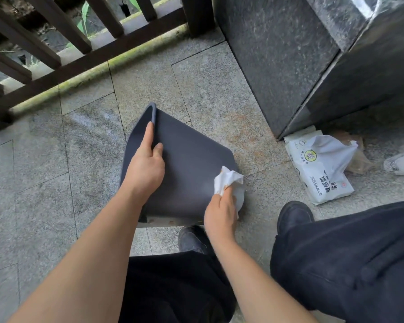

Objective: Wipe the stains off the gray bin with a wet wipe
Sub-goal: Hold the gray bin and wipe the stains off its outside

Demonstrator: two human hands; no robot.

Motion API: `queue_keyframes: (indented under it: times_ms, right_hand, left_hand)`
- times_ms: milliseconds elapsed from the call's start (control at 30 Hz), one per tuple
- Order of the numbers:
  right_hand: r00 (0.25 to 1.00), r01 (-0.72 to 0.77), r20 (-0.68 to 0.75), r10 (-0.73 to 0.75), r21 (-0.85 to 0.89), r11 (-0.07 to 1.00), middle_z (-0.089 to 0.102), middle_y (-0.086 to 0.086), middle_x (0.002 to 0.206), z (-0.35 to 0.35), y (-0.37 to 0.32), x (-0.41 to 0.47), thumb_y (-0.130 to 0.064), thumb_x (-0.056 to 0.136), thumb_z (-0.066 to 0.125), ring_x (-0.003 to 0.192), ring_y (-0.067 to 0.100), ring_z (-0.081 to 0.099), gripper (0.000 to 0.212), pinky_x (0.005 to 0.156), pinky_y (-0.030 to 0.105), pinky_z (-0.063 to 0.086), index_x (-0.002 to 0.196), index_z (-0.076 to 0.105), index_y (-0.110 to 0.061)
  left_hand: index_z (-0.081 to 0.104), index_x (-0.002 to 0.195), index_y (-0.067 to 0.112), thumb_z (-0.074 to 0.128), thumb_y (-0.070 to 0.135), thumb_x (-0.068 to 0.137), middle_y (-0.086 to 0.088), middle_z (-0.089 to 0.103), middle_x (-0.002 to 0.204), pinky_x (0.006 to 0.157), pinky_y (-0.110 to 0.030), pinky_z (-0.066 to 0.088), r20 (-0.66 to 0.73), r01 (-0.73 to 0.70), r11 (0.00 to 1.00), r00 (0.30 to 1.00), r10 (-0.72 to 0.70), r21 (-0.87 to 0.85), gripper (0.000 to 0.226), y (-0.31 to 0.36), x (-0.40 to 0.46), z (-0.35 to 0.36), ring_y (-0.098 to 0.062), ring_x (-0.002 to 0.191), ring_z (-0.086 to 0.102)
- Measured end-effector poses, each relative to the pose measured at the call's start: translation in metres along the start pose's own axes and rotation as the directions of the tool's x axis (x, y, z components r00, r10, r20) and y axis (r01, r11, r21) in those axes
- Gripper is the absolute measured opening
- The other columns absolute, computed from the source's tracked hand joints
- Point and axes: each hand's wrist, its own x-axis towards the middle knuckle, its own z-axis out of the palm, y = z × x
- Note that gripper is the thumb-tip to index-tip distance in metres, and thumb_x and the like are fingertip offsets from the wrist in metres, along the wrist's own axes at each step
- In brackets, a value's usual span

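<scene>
We steady gray bin (187, 164), left hand (145, 169) gripping rim; right hand (221, 212) fingers (228, 194) pinch wet wipe (229, 180); press firmly, overlap strokes along edge.

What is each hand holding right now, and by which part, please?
Left hand grips the gray bin by its rim edge; right hand pinches the crumpled wet wipe at its lower end.

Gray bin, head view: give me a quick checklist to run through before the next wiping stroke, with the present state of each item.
1. Left hand steadies the gray bin by its rim: ok.
2. Right hand grips the wet wipe: ok.
3. Wipe touching the bin's side: ok.
4. Bin tipped, side facing up: ok.
5. Stains left on that side: cannot tell.
6. Wipes pack on the floor, to the right: ok.
</scene>
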Motion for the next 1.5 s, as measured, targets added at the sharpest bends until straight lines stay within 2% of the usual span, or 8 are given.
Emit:
queue_keyframes:
  times_ms: [67,233,433,633,800,1000,1333,1500]
  right_hand:
    - [0.989,0.139,0.057,-0.133,-0.132,0.981,0.044,0.016,0.151,0.012,-0.009,-0.017,-0.012,0.098,0.033,0.137,0.03,0.042,0.051,0.111,0.041,0.033,0.148,0.036,-0.006]
    - [0.849,0.514,0.128,-0.513,0.03,0.857,0.025,-0.02,0.158,0.028,-0.034,-0.039,-0.025,0.091,0.023,0.152,0.001,0.011,0.062,0.126,0.034,0.001,0.152,0.03,-0.034]
    - [0.686,0.676,0.368,-0.628,-0.001,0.737,0.032,0.008,0.161,0.019,-0.045,-0.003,-0.032,0.093,0.019,0.152,0.009,0.004,0.063,0.126,0.045,0.008,0.149,0.039,-0.011]
    - [0.609,0.734,0.422,-0.671,0.02,0.679,0.018,0.004,0.167,0.021,-0.073,0.032,-0.022,0.102,0.021,0.155,0.016,0.003,0.054,0.125,0.045,0.005,0.156,0.023,-0.02]
    - [0.645,0.711,0.42,-0.638,-0.024,0.703,0.022,0.006,0.165,0.028,-0.088,0.066,-0.027,0.101,0.021,0.154,0.019,0.008,0.052,0.125,0.041,0.003,0.153,0.033,-0.028]
    - [0.816,0.505,0.425,-0.391,-0.197,0.84,0.02,0.007,0.166,0.033,-0.073,0.122,-0.035,0.099,0.011,0.153,0.019,0.012,0.062,0.125,0.036,0.005,0.156,0.022,-0.015]
    - [0.97,0.101,0.235,-0.057,-0.18,0.979,-0.002,0.015,0.167,0.012,-0.001,0.123,-0.007,0.103,0.012,0.155,0.022,-0.004,0.053,0.124,0.03,-0.006,0.155,0.0,0.0]
    - [0.949,0.275,0.245,-0.197,-0.345,0.897,0.011,0.011,0.167,0.013,0.006,0.055,-0.017,0.105,0.012,0.154,0.021,0.005,0.053,0.125,0.036,0.002,0.155,0.017,-0.001]
  left_hand:
    - [0.019,0.149,0.054,0.038,0.039,0.104,0.025,0.037,0.125,0.056,0.009,0.023,0.0,-0.013,1.0,1.0,0.013,0.004,0.052,-0.001,0.004,0.001,0.029,0.077,0.039]
    - [0.019,0.151,0.051,0.038,0.039,0.104,0.028,0.036,0.126,0.061,0.009,0.021,0.017,-0.017,1.0,1.0,0.018,-0.024,0.052,0.001,0.001,0.0,0.034,0.08,0.035]
    - [0.019,0.15,0.052,0.039,0.047,0.102,0.036,0.043,0.119,0.076,0.004,0.023,0.078,-0.093,0.994,0.992,0.098,-0.059,0.053,0.002,0.0,-0.002,0.039,0.084,0.035]
    - [0.017,0.153,0.046,0.04,0.051,0.101,0.035,0.03,0.13,0.081,0.01,0.017,0.117,-0.161,0.986,0.979,0.165,-0.046,0.056,0.003,0.001,0.001,0.042,0.096,0.024]
    - [0.015,0.15,0.051,0.04,0.056,0.099,0.028,0.033,0.13,0.081,0.006,0.016,0.079,-0.142,0.99,0.987,0.142,0.003,0.058,-0.005,0.001,-0.001,0.02,0.114,0.027]
    - [0.017,0.148,0.056,0.041,0.048,0.101,0.031,0.03,0.133,0.074,0.01,0.014,0.016,-0.043,0.998,0.999,0.043,-0.035,0.053,-0.012,-0.002,-0.004,0.026,0.107,0.024]
    - [0.018,0.14,0.068,0.039,0.045,0.102,0.038,0.03,0.13,0.089,-0.009,0.018,0.016,-0.021,0.999,1.0,0.021,-0.026,0.049,-0.004,0.001,-0.003,0.015,0.113,0.028]
    - [0.018,0.142,0.066,0.039,0.044,0.103,0.039,0.031,0.132,0.089,-0.006,0.019,0.024,-0.031,0.999,0.999,0.032,-0.038,0.05,-0.005,0.001,-0.001,0.016,0.114,0.028]
